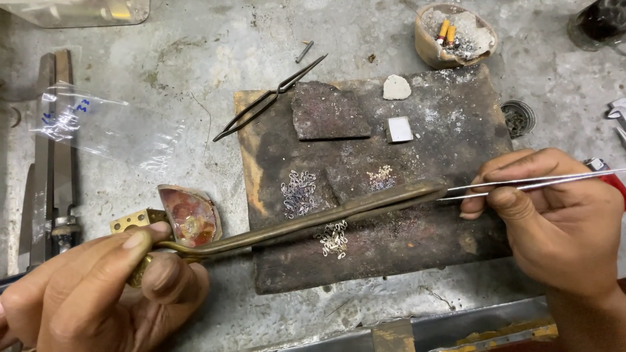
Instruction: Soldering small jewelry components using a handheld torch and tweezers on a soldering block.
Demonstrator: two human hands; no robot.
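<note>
My left hand (98,293) grips the brass base of a long curved blowpipe torch (313,218) at the lower left. Its tube reaches right across a scorched dark soldering board (417,241), and its tip ends near the board's right side. My right hand (554,221) holds thin steel tweezers (515,184), whose points nearly touch the torch tip. Under the tube lie small heaps of tiny silver links (298,192) and a second heap of links (334,239).
A dark slab (329,112), a small white square (399,129) and a white lump (396,87) rest on the board. Black tongs (267,99) lie at its upper left. A clay bowl of ash (454,36), a clear plastic bag (98,127) and a reddish dish (190,215) stand around.
</note>
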